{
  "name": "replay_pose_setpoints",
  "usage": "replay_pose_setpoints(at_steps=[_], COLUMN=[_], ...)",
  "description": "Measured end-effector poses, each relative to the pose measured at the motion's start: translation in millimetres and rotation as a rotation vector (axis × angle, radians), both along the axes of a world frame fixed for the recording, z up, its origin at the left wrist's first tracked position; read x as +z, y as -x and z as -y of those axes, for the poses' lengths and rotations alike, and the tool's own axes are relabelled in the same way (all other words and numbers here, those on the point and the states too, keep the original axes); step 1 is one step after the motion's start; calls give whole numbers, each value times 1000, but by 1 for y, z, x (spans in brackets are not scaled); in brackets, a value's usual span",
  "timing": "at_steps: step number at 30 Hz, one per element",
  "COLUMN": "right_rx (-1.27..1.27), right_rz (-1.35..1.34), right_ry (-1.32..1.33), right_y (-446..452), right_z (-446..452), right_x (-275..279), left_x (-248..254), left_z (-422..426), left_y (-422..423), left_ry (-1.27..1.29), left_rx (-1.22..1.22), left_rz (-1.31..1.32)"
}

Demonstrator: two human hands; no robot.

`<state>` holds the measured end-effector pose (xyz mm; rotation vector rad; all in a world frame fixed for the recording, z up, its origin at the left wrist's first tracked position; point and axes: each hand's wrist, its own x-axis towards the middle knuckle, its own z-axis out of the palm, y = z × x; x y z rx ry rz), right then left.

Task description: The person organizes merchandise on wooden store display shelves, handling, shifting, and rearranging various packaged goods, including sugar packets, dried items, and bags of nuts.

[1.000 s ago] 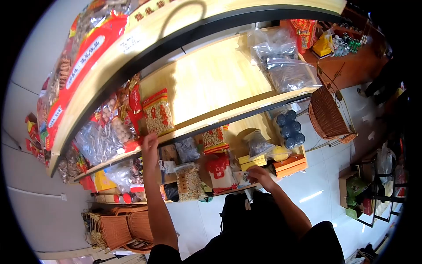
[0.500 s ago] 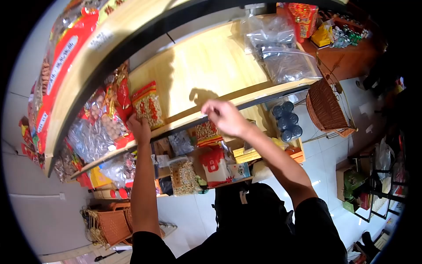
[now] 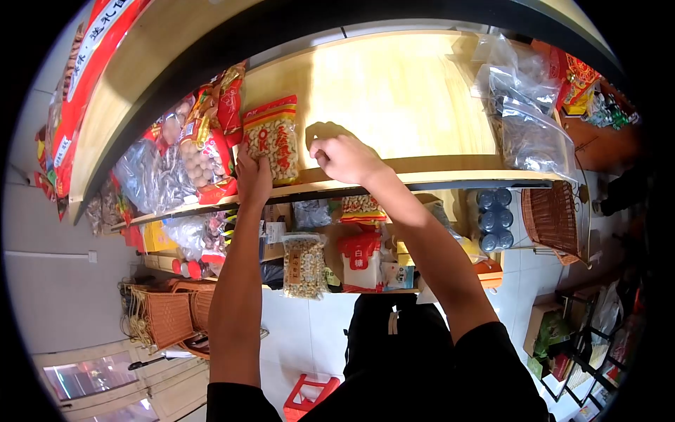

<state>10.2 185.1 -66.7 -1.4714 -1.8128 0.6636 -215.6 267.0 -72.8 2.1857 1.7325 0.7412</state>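
A red-and-yellow bag of nuts (image 3: 273,141) stands on the wooden shelf (image 3: 394,105), beside bags with round brown pieces (image 3: 204,158). My left hand (image 3: 254,172) is at the lower left side of the nut bag, its fingers bent against the bag's edge; whether it grips the bag is hard to tell. Over the shelf's front edge, right of the bag and apart from it, is my right hand (image 3: 344,158). Its fingers are curled, and what they hold, if anything, is hidden.
Clear plastic bags (image 3: 527,133) lie at the shelf's right end. The lower shelf holds a white sugar bag (image 3: 361,264), a beige bag (image 3: 304,267) and dark bottles (image 3: 494,219). Wicker baskets (image 3: 552,218) and a red stool (image 3: 309,395) stand beyond.
My right hand rose from the lower shelf to the upper one. My left hand moved up beside the nut bag. The view has shifted, with the shelf now closer.
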Motion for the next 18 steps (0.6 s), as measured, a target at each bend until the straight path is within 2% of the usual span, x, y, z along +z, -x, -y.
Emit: replay_pose_setpoints(at_steps=[2, 6, 7, 8, 10, 13, 16, 17, 18], right_rx=[-6, 19, 33, 19, 72, 147, 300, 435, 490], right_rz=[22, -59, -185, -477, -839, -1142, -1561, -1497, -1450], right_ry=[78, -3, -21, -192, -363, -504, -627, -903, -1039], right_y=[-2, -2, -2, 6, 14, 14, 36, 40, 44], right_z=[1, 5, 17, 24, 56, 141, 195, 196, 198], right_x=[5, 13, 30, 36, 68, 154, 207, 211, 217], left_x=[1, 6, 6, 7, 12, -2, -13, -8, -7], left_z=[0, 3, 5, 6, -2, 1, -9, -4, -4], left_y=[-2, -6, -6, -6, -9, -1, 7, 3, 2], left_ry=[2, 32, 25, 21, -10, 19, -46, -22, -16], left_rx=[36, 73, 65, 54, 45, 36, -10, 7, -5], left_rz=[-2, 0, -11, -26, -21, -57, -26, -11, -9])
